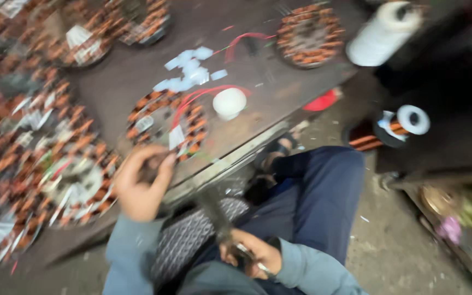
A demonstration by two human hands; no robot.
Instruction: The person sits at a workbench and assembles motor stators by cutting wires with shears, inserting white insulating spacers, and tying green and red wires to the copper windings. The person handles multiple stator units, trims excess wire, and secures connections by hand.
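At lower left of the frame, the left hand (140,186) is curled closed around a small dark thing, too blurred to name, at the edge of the stator (166,127), a ring of copper coils with red wires lying on the table (279,93). At bottom centre, the right hand (252,255) grips a thin metal tool (249,257) over the lap. A white cup (229,102) stands just beside the stator; its inside cannot be seen.

Motion blur smears the copper-wound stators (45,164) at left; what either of the hands grips is unclear.
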